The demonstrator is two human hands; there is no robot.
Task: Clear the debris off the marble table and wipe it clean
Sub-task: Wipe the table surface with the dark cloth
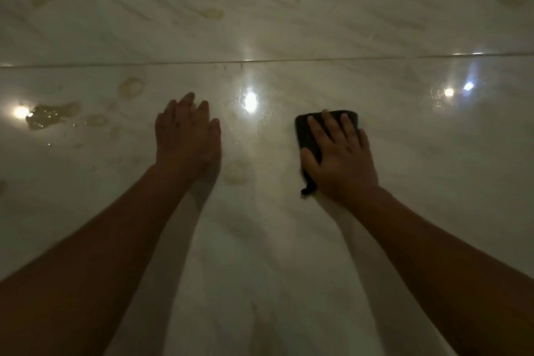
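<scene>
Now left hand [186, 136] flat; right hand [341, 159] presses one cloth [306, 133] (dark).

Pale veined marble table [289, 240]: polished, glossy, mirrors lamp glare. Yellowish wet puddle [52, 115] on it, shiny. Dark folded cloth [310, 130]: soft, matt, no sheen.

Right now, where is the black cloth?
In the head view the black cloth lies flat on the marble table, right of centre, pressed under the right hand; the left hand is apart to its left, past a bright light reflection.
</scene>
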